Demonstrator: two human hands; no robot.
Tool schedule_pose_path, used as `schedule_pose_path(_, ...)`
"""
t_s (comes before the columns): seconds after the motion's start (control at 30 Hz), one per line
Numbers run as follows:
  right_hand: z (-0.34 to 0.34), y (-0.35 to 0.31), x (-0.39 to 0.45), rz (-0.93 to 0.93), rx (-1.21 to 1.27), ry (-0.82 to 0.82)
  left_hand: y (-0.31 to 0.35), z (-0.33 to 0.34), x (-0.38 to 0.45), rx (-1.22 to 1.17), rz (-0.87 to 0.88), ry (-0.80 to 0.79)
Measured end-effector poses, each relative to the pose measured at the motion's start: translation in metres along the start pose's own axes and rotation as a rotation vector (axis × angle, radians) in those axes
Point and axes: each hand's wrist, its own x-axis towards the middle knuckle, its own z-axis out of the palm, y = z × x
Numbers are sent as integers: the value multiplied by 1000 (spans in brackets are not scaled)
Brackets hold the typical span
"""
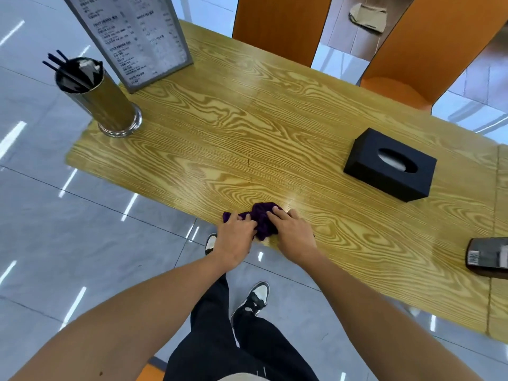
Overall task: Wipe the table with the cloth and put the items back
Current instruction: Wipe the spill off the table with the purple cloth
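A crumpled purple cloth (261, 218) lies at the near edge of the wooden table (247, 138). My left hand (235, 239) grips its left end, and my right hand (292, 237) rests on its right side with fingers pressing into the folds. A black tissue box (389, 165) sits on the right part of the table. At the far left corner stand a metal cylinder holding dark straws (110, 100) and a framed menu stand (132, 37).
Two orange chairs (277, 26) stand at the table's far side. A dark packet-like object (488, 257) lies at the right edge of the view. Glossy grey tiled floor (82, 229) surrounds the table, and my legs and shoes are below it.
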Motion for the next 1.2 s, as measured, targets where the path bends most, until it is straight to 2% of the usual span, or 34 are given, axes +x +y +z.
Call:
schedule_pose_path(0.2,14,-3,-31,17,12,2,15,17,-25,71,37,-56)
schedule_pose_path(0.33,20,-4,-45,18,18,-2,18,26,-38,63,47,8)
schedule_pose_path(0.5,26,-4,-50,37,142,27,13,27,-51,-110,77,60)
schedule_pose_path(0.63,2,-3,-40,116,404,83,-2,2,-49,-357,-76,-2)
schedule_pose_path(0.73,-25,-1,-14,242,657,57,-14,-25,-29,-539,-180,-21)
schedule_pose_path(0.87,-66,1,43,313,850,55,-36,-58,26,-710,-290,74)
schedule_pose_path(1.07,-120,1,132,369,970,140,-73,-95,115,-1019,-556,148)
schedule_pose_path(1.2,-127,-1,175,353,956,185,-83,-108,158,-1080,-594,160)
